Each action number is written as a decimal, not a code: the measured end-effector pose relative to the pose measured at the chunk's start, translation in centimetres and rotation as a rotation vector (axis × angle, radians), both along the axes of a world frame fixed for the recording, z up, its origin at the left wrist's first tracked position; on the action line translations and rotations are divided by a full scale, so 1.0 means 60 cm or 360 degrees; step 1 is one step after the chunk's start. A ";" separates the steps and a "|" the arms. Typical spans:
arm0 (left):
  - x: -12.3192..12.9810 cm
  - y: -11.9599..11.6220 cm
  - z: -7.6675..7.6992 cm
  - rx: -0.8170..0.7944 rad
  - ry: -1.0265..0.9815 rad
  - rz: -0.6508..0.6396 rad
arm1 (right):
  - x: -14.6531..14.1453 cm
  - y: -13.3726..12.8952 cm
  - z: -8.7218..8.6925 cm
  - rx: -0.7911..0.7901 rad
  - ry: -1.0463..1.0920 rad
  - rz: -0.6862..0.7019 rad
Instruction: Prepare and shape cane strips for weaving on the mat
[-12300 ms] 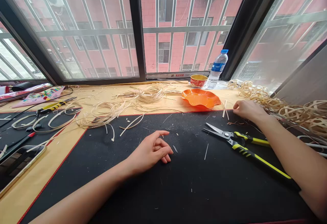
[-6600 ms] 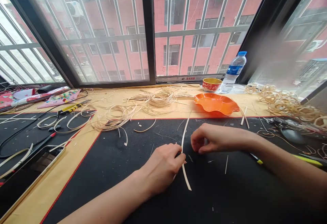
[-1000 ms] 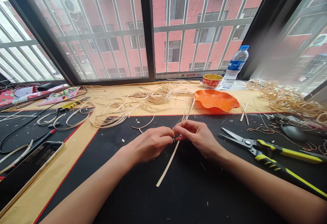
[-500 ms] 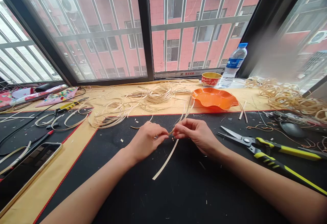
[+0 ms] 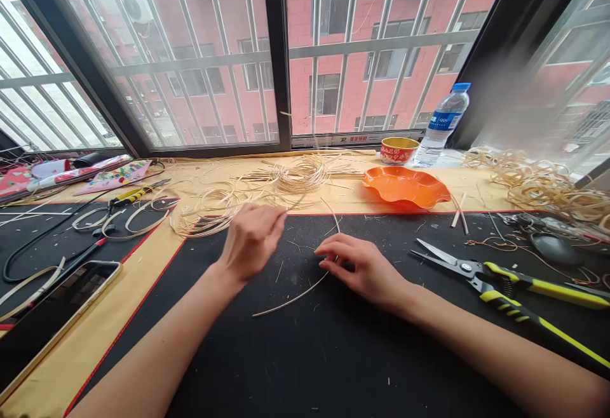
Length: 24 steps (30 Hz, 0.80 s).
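Note:
My left hand is raised over the mat at left of centre, its fingers pressed together. A faint blurred streak shows near the fingertips, and whatever they pinch is too unclear to name. My right hand is lower and to the right, fingers loosely curled around a thin pale cane strip. The tips of thumb and forefinger are slightly apart; the strip passes behind them. One end curves down left over the black mat, the other rises past the knuckles. Right of this hand lie open yellow-and-black shears.
Coils of pale cane lie behind the hands. An orange wavy dish, a red bowl and a water bottle stand at back right. A phone and yellow-handled pliers are at left. Tangled cane sits far right.
My left hand has pulled away up and left from my right hand. My right hand has moved slightly down and its fingers have loosened; the strip looks thinner and more curved.

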<state>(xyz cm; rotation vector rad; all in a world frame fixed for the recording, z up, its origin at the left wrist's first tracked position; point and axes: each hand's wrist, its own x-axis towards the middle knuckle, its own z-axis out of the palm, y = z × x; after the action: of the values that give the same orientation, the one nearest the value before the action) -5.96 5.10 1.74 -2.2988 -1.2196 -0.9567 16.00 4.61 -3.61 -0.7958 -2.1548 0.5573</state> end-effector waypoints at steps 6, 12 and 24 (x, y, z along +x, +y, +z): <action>-0.093 0.042 0.021 0.0019 -0.0045 0.0700 | 0.004 -0.001 -0.003 0.0300 -0.0234 0.0056; -0.141 0.069 -0.007 -0.0258 0.0121 0.0983 | 0.013 -0.001 -0.002 0.0349 -0.0476 -0.0163; -0.154 0.079 -0.025 -0.0426 0.0222 0.0953 | 0.019 0.000 0.000 0.0296 -0.0624 -0.0264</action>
<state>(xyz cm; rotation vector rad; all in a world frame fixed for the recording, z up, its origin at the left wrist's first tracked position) -15.20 9.87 0.25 -1.9332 -1.9054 -0.4313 17.14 4.58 -3.60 -1.0334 -2.4184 0.1169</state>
